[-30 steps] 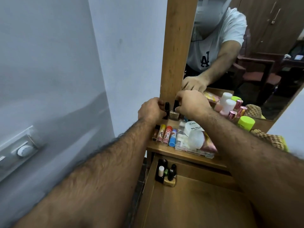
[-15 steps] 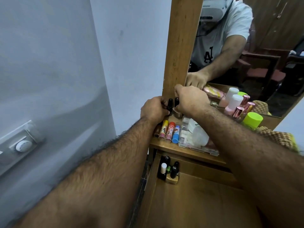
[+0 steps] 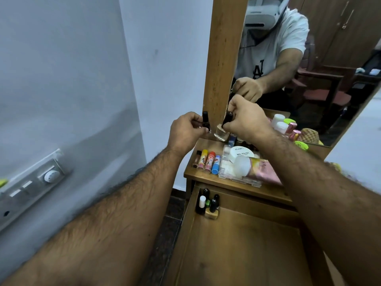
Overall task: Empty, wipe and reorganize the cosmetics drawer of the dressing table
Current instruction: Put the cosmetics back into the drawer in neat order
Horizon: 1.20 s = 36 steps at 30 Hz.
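Black-capped polish bottle (image 3: 205, 122) pinched in left hand (image 3: 185, 132), 2nd bottle (image 3: 223, 129) pinched by cap in right hand (image 3: 246, 120), both above counter (image 3: 208, 144). Set upright w/ bottles (image 3: 208, 204) in drawer (image 3: 237, 254) corner; lower gently, glass.

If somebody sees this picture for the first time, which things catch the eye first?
First, the two hands raised before the mirror frame: the left hand and the right hand each pinch a small black-capped bottle. Next, the colourful row of lip balm tubes on the tabletop, and the few bottles in the open drawer's back left corner.
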{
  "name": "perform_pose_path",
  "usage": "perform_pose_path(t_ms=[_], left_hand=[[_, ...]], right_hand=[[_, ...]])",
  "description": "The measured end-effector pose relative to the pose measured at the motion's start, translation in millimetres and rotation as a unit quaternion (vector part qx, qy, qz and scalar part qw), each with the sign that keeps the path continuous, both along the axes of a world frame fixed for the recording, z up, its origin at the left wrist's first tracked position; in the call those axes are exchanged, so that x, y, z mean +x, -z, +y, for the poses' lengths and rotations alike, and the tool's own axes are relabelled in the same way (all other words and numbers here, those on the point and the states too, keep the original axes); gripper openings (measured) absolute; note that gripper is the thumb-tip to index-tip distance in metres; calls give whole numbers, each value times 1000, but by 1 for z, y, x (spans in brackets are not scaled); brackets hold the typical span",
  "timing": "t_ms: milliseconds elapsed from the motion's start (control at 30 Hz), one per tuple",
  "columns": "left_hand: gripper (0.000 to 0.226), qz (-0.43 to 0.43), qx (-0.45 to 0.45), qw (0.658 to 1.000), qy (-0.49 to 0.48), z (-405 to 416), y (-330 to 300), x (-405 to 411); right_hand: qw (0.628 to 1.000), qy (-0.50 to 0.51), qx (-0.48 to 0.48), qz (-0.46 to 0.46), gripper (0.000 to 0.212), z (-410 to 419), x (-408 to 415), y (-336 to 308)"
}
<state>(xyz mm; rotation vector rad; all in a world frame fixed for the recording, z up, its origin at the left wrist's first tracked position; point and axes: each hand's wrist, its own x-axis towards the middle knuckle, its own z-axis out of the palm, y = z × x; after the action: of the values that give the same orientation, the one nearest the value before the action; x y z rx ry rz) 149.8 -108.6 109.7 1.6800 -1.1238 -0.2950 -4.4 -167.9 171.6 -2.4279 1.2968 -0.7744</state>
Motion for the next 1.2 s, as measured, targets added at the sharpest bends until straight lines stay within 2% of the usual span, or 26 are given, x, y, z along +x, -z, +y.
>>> perform_pose_path(t_ms=[100, 200, 367, 433, 600, 867, 1067, 1200], left_hand=[[23, 19, -17, 1000, 7, 31, -10, -16], [24, 24, 7, 999, 28, 68, -1, -39], [25, -3, 107, 991, 74, 126, 48, -85], [23, -40, 165, 983, 73, 139, 63, -99], [23, -109, 258, 957, 73, 148, 95, -115], [17, -214, 271, 935, 79, 138, 109, -114], [24, -250, 299, 918, 73, 135, 114, -117], [24, -256, 318, 910, 74, 135, 111, -122]], right_hand=[[999, -3, 13, -36, 38, 29, -20, -7], [997, -18, 43, -65, 38, 64, -43, 3], [994, -19, 103, 3, 40, 117, -82, 53], [991, -5, 129, 27, 38, 131, -93, 78], [983, 22, 173, 57, 29, 152, -105, 128], [985, 6, 137, 100, 24, 147, -96, 158], [987, 9, 148, 68, 22, 146, -96, 164], [982, 22, 187, 20, 27, 143, -97, 170]])
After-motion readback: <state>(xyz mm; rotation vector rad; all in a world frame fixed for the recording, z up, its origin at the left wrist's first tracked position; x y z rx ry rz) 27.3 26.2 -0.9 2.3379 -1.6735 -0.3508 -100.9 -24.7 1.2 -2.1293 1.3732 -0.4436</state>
